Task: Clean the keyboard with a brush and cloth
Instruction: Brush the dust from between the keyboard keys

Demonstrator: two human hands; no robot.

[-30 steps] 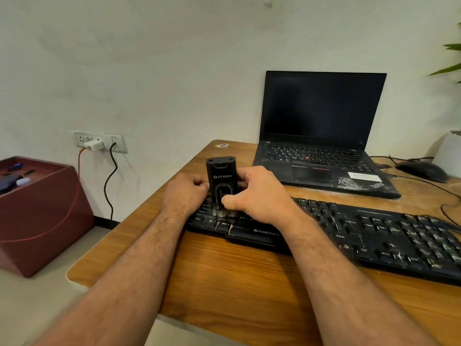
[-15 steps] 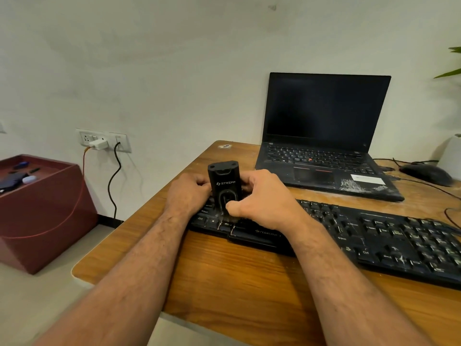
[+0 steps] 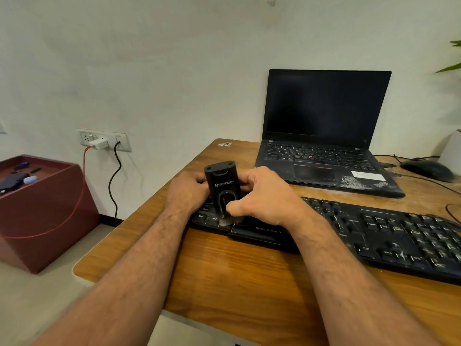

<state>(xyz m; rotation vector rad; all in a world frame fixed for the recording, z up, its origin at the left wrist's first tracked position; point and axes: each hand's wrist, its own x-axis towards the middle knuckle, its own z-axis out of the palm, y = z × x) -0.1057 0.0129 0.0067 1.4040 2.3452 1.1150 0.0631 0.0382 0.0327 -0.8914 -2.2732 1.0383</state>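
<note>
Both my hands together on black brush (image 3: 222, 187): left hand (image 3: 187, 191) and right hand (image 3: 265, 196) clamp its body upright, bristles on left end of keyboard (image 3: 374, 233). Advice: short light strokes along key rows, toward desk (image 3: 237, 278).

A: What's in the hands?
B: A black brush (image 3: 222, 188), upright, bristles down on the left end of the keyboard (image 3: 374, 233). The left hand (image 3: 188, 192) grips one side of it and the right hand (image 3: 265, 196) the other, thumb on its front.
A: And behind?
B: An open laptop (image 3: 324, 136), screen dark, and a mouse (image 3: 427, 169) to its right, all on a wooden desk (image 3: 237, 278).
A: Off the desk?
B: A maroon box (image 3: 47, 216) below a wall socket (image 3: 103, 140).
</note>
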